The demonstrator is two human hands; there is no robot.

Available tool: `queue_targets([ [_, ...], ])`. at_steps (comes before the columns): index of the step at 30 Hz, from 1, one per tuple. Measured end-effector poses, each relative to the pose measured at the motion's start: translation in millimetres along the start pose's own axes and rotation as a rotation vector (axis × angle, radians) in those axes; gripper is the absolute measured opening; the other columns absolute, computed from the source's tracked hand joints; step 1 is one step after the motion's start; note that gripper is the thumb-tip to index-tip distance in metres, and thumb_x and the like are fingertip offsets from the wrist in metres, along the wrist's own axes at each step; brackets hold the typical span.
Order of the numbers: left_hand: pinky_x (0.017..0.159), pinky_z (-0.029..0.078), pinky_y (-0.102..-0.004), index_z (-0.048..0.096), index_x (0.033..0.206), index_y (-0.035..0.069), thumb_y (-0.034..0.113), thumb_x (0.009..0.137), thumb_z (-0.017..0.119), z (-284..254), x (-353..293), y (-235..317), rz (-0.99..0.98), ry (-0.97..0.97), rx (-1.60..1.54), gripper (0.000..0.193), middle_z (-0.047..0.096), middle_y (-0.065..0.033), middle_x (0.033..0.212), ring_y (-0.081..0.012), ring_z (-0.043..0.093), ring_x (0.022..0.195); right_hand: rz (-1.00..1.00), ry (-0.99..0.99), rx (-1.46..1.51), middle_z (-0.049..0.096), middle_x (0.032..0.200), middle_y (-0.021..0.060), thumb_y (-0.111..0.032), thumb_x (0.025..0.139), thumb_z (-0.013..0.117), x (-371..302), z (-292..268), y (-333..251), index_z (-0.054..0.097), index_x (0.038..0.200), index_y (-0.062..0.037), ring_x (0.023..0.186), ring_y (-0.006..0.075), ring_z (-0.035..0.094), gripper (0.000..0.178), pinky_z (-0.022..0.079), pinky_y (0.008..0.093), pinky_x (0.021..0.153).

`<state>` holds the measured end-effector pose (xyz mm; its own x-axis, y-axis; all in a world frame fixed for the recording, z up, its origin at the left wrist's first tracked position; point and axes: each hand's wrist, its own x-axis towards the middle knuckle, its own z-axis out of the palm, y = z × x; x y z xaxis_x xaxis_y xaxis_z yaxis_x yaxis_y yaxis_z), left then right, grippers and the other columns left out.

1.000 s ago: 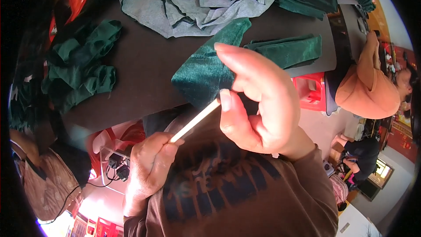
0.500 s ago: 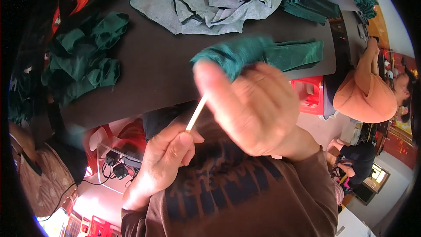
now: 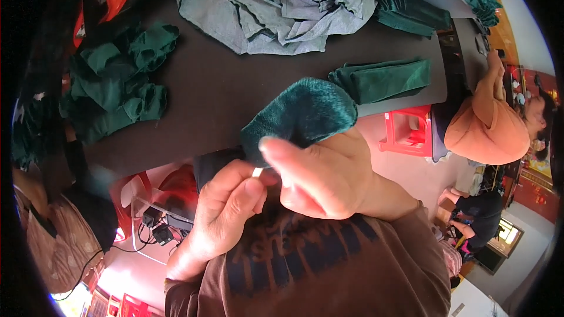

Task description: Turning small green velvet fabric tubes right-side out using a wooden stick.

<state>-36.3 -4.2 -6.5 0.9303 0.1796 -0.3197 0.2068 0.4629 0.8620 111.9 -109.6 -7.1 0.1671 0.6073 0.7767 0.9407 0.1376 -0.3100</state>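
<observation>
1. Green velvet piece [image 3: 305, 108] is up at the person's hands, by the near edge of the dark surface [image 3: 205, 94], easily the widest thing I can see from here.
2. Grey cloth heap [image 3: 247, 14] sprawls over the far side of that surface, its folds loose and overlapping.
3. Crumpled green cloth [image 3: 111, 79] lies bundled on the person's left, well apart from the grey.
4. Red stool [image 3: 390, 132] stands below the surface, over on the right.
5. Folded green strips [image 3: 385, 80] lie stacked near the surface's right edge, just beyond the velvet piece.
6. Right grip [image 3: 329, 170] sits against the velvet, its thumb pointing left along the cloth's lower edge. The fingertips are hidden behind the cloth, so I can't tell whether they've closed on it.
7. Left grip [image 3: 226, 205] is pinched together, thumb and forefinger clamped on a pale stick [image 3: 257, 172], near the right thumb.
8. Only a short, bright bit of that stick shows; I can't tell where its far end sits.
</observation>
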Motion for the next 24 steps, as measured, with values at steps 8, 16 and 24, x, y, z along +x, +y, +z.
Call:
queue_targets([
  [8, 0.062, 0.042, -0.0231, 0.056, 0.098, -0.002, 0.01, 0.088, 0.054, 1, -2, -6, 0.11, 0.042, 0.308, 0.015, 0.058, -0.0085, 0.081, -0.012, 0.051, 0.066, 1.041, 0.131, 1.133, 0.053, 0.111, 0.0198, -0.049, 0.075, 0.065, -1, -17, -10, 0.015, 0.132, -0.0003, 0.098, 0.0249, 0.056, 0.09, 0.046, 0.0376, 0.086],
  [16, 0.056, 0.041, -0.0247, 0.055, 0.096, -0.003, 0.007, 0.086, 0.05, -1, 12, -14, 0.239, -0.024, 0.711, 0.014, 0.05, -0.0053, 0.072, -0.0123, 0.05, 0.06, 1.05, -0.043, 1.352, 0.058, 0.105, 0.0226, -0.033, 0.092, 0.047, 10, -32, -4, 0.037, 0.124, 0.0011, 0.101, 0.0249, 0.057, 0.049, 0.044, 0.0358, 0.088],
  [24, 0.077, 0.046, -0.0311, 0.057, 0.104, 0.001, -0.001, 0.085, 0.051, 6, 8, -20, 0.253, -0.031, 0.666, 0.021, 0.058, -0.0121, 0.099, -0.0217, 0.058, 0.087, 0.879, -0.129, 1.617, 0.052, 0.116, 0.0253, -0.025, 0.094, 0.042, -2, -26, -3, 0.013, 0.138, -0.0014, 0.112, 0.027, 0.051, 0.057, 0.04, 0.037, 0.093],
])
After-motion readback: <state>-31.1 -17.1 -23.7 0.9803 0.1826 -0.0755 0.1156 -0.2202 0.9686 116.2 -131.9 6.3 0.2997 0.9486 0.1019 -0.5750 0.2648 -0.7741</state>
